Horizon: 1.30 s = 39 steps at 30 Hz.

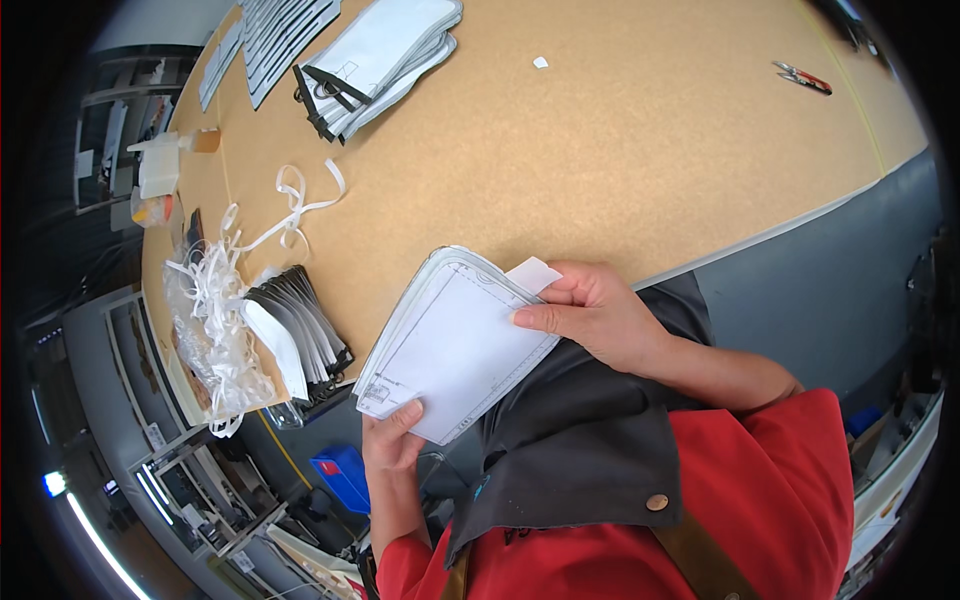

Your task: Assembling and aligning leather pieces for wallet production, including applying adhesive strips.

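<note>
White sheaf (pixel 460 345) of layered pieces, top face marked with dashed lines: straddles the table's (pixel 610 170) near edge in view, upper end over the top, lower end out past the edge. Whether it rests on the table or is held just clear, cannot tell. Long axis runs slantwise over that edge, tilting to the table's right as it goes inward.

Left hand (pixel 393 440): off the table's near edge, gripping the lower end, thumb flat on the face, fingers mostly hidden beneath. Sheaf lies inward and rightward from it.

Right hand (pixel 605 320): by the same edge, further right, closed on the sheaf's upper right side, thumb on the face, fingers bent behind. Sheaf lies to its left. Small white tab (pixel 530 274) sticks out there; right hand is much the nearer. Key relation, as I judge it: tab against that side. Tab loose or joined, cannot tell.

Table's left corner: white strips (pixel 215 330), fanned pieces (pixel 300 335). Far left: clipped stack (pixel 390 50). Far right: red-handled snips (pixel 803 77).
</note>
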{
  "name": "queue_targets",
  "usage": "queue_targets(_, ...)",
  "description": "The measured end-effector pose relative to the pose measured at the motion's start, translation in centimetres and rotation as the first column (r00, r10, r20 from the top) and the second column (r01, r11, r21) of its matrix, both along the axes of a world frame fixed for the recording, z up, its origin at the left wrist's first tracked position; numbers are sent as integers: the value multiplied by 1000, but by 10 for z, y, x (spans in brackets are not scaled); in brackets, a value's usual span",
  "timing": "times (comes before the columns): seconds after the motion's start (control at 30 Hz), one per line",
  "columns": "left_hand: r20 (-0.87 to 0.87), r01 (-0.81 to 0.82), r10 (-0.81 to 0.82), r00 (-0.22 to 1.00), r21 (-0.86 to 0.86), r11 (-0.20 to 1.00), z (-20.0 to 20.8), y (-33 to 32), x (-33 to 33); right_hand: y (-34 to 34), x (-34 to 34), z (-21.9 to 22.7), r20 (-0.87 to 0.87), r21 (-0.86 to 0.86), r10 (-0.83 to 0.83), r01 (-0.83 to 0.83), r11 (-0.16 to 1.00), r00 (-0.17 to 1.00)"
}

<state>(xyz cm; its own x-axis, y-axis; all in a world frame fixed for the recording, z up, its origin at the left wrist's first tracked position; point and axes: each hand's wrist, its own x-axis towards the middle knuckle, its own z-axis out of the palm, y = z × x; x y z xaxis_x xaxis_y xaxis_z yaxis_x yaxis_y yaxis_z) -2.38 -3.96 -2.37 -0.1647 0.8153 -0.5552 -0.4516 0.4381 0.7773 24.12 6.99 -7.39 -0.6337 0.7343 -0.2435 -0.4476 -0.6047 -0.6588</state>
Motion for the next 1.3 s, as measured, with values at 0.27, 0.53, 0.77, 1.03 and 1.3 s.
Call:
queue_targets(0.27, -5, 21, -21, 1000, -11, 1000, 3, 1, 3, -6, -1, 2, 122, -1, -52, 53, 999, 991)
queue_targets(0.53, 9, 8, -7, 1000, -75, 997, -2, -2, 5, -12, -3, 3, 340, 202, -178, 113, 973, 923)
queue_targets(0.77, 28, -18, 21, 999, -108, 994, -2, 2, 14, -17, -6, -25, 366, 897, -695, -34, 441, 619)
queue_targets(1.03, 42, 49, -46, 998, -91, 995, -6, 1, 17, 11, -2, 8, 223, 58, -10, -3, 998, 975)
queue_targets(1.3, 60, 32, -26, 998, -103, 994, -7, 0, 23, -6, -9, -4, 503, 708, -506, 2, 706, 701)
